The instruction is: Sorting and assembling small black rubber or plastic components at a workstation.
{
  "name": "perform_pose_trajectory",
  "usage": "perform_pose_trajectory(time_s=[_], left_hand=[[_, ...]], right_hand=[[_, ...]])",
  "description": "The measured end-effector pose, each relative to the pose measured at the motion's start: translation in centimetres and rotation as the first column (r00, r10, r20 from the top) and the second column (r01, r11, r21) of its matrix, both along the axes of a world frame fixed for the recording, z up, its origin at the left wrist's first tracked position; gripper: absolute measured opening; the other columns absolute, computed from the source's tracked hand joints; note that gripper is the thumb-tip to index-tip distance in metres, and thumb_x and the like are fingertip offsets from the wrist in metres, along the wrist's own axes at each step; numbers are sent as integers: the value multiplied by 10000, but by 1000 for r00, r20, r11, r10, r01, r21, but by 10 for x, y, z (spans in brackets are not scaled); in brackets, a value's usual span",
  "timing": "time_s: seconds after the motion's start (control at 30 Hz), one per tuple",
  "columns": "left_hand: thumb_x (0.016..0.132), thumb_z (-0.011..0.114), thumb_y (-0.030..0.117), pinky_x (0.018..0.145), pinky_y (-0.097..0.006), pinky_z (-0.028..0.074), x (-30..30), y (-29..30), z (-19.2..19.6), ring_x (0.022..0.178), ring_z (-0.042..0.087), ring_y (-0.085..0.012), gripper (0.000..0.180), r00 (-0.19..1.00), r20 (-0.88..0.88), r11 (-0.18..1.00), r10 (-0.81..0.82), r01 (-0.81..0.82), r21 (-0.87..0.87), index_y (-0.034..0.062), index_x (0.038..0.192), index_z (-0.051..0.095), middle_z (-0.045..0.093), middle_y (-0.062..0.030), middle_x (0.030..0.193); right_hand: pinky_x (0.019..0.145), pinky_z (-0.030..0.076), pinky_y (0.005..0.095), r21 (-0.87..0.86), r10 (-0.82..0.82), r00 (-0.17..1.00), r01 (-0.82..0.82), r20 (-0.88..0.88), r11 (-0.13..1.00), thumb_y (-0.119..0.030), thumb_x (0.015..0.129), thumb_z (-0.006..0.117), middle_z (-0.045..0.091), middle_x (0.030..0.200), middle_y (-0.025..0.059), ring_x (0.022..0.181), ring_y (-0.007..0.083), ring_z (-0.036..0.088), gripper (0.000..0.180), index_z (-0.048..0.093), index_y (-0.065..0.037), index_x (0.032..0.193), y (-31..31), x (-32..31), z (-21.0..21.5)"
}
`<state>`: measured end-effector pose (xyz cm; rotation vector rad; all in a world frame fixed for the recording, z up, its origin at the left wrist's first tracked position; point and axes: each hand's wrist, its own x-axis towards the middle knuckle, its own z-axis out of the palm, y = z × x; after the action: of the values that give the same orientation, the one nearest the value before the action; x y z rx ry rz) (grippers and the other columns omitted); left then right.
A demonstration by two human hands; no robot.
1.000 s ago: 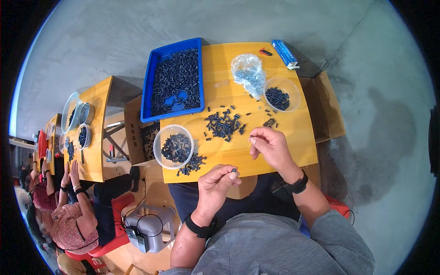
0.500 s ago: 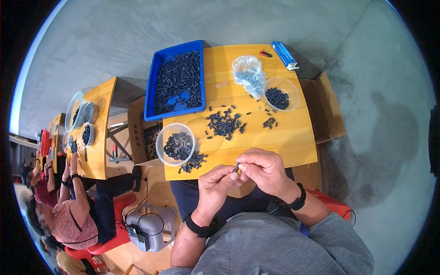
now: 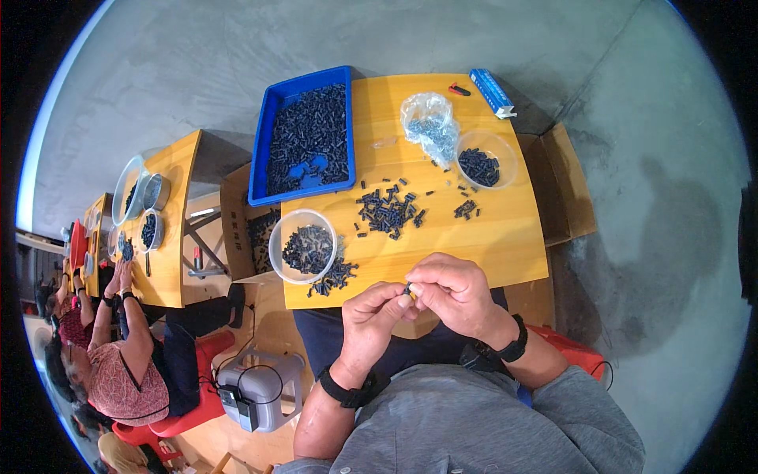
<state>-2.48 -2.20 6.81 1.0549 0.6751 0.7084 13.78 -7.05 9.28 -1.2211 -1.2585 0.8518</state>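
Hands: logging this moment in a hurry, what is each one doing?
Left hand: fingers pinched on a small dark part.
Right hand: fingers pinched on the same part.

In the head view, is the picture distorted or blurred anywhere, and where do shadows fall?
Head view: fisheye bends the yellow table edges and blackens the corners; centre sharp, rim softer; even light, a soft shadow on the grey floor to the right; the small dark part between the fingertips is too tiny to resolve.

left hand (image 3: 377,316) and right hand (image 3: 452,289) pinch a small dark part (image 3: 408,291) together at the near edge of the counter (image 3: 505,237) | clear bowl (image 3: 302,246) of dark parts just left | loose parts pile (image 3: 388,212) beyond | blue tray (image 3: 304,134) at far left
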Motion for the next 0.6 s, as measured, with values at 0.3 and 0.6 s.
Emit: perform_pose_trajectory(time_s=[0.3,0.6], left_hand=[[876,616,-36,653,-217,511,2,2,-2,711,630,-108,106,997,-68,999,37,-37,3,-39,968,669,654,-67,845],[865,618,-50,632,-220,516,3,6,2,696,624,-98,113,990,-141,999,11,-6,36,-42,966,669,666,-63,825]], right_hand=[[615,499,328,122,-67,976,42,205,992,50,799,626,618,796,132,706,258,625,116,637,16,909,6,0,1],[589,506,308,142,-48,947,3,317,990,105,756,613,610,849,133,682,244,631,192,638,35,933,4,-2,0]])
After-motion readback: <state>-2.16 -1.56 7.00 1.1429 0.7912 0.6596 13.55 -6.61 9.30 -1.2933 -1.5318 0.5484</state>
